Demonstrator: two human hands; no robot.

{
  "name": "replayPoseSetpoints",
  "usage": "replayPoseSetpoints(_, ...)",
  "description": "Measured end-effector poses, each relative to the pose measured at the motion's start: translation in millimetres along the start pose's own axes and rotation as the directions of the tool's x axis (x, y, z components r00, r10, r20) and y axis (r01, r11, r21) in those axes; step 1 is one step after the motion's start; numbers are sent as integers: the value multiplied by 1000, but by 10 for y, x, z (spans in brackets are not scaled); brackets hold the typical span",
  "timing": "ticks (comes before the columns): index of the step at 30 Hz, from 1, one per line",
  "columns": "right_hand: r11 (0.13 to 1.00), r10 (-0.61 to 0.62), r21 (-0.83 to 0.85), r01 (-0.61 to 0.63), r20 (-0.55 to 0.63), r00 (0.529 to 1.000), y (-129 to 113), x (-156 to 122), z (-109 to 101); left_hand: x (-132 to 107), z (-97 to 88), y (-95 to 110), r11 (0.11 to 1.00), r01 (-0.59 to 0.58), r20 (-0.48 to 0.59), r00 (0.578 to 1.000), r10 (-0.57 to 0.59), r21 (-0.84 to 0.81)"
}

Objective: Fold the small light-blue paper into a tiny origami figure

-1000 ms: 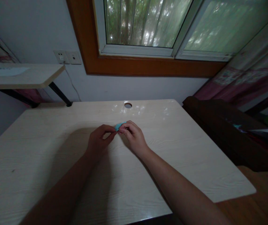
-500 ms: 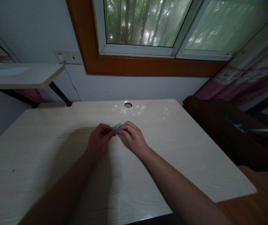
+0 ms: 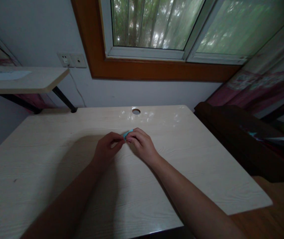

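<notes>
A small light-blue piece [image 3: 127, 133], perhaps folded paper, is pinched between both of my hands over the middle of a pale wooden desk [image 3: 57, 172]. My left hand [image 3: 106, 148] has its fingertips closed on the piece's left end. My right hand [image 3: 142, 144] curls over its right end and hides most of it. Both hands rest low on the desk top, fingertips touching each other.
A round cable hole [image 3: 136, 111] lies at the desk's far edge. A raised shelf [image 3: 25, 80] stands at the left, wall sockets [image 3: 72, 60] behind it. A window is above, with a dark wooden piece of furniture [image 3: 241, 139] and curtains to the right.
My fingers have shifted slightly on the blue piece, and less of it shows now. Both hands stay at the same spot on the desk.
</notes>
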State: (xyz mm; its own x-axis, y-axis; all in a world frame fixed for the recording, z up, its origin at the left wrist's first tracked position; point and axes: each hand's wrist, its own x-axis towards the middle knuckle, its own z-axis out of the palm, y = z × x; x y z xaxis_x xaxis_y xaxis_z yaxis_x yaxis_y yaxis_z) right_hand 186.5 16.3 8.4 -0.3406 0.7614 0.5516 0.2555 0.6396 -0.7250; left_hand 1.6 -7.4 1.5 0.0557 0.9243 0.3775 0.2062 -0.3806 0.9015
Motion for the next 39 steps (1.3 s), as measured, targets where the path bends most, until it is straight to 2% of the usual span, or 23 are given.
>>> replayPoseSetpoints(6,1000,3,22,-2,-25,1000,-36,-1,14,-2,7,-28,995,-79,-42,996,82,58)
replayPoseSetpoints(13,984,121,147,-103,-115,986,-70,-34,97,-6,9,-64,999,-44,-61,997,46,28)
replayPoseSetpoints(17,962,186,223,-156,-122,975,-43,-47,132,-15,16,-18,1000,-19,-37,999,20,17)
replayPoseSetpoints(22,967,189,195,-165,-113,975,-17,-35,112,-21,22,8,1000,-1,-49,999,2,23)
replayPoseSetpoints(24,971,186,171,-166,-108,977,-15,-29,102,-18,22,-18,998,-11,-77,997,16,64)
replayPoseSetpoints(31,977,176,147,-157,-124,977,-13,-41,117,-4,16,-72,983,-56,-57,996,67,177)
replayPoseSetpoints(35,977,174,145,-154,-139,975,-26,-44,117,-11,31,-93,996,15,-77,997,-9,83)
replayPoseSetpoints(39,975,172,161,-151,-124,977,-23,-40,107,5,54,-90,979,101,-74,991,-115,-178)
